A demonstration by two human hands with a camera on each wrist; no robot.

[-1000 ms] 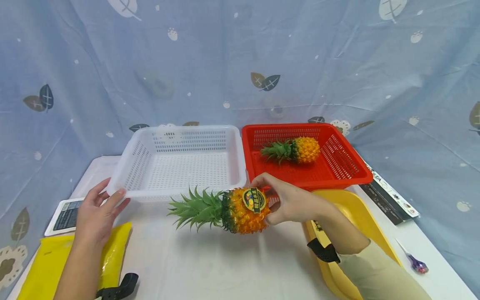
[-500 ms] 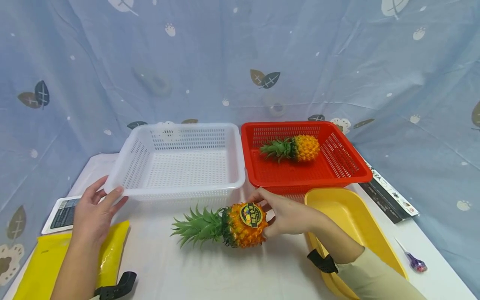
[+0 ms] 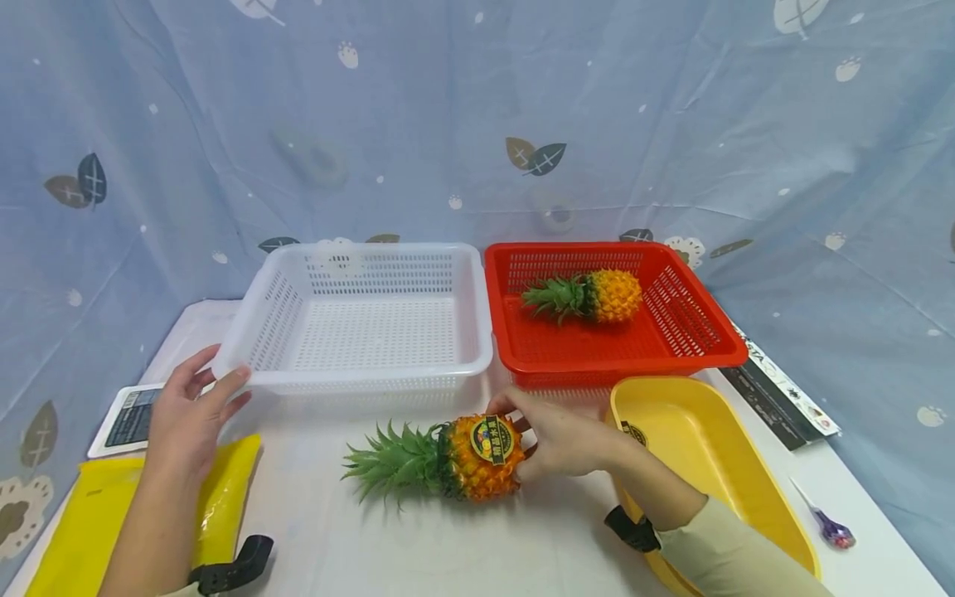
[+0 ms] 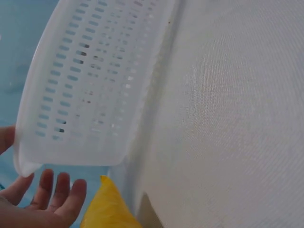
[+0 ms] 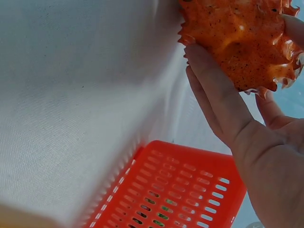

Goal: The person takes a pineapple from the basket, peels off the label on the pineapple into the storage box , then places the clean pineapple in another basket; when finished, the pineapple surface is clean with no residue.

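My right hand [image 3: 563, 439] grips the blunt end of an orange pineapple [image 3: 485, 468], thumb on one side and fingers on the other. The fruit lies sideways on the white table, its green crown to the left and a black round label on top. Up close in the right wrist view, fingertips press the spiky orange skin. My left hand [image 3: 186, 414] holds the near left corner of a white plastic basket [image 3: 366, 380]; the left wrist view has fingertips at the rim corner and the other fingers curled loosely below it. A second pineapple [image 3: 615, 296] rests inside the red basket [image 3: 619, 365].
Front right stands a yellow tray [image 3: 734, 473], partly under my right forearm. Beyond it lie a black and white box [image 3: 779, 398] and a wrapped lollipop [image 3: 831, 528]. Under my left forearm is a yellow packet [image 3: 227, 497], with a white-edged dark package [image 3: 130, 423] behind it.
My right hand has lowered the orange pineapple and brought it nearer to me, down onto the table. My left hand stays at the white basket's corner.
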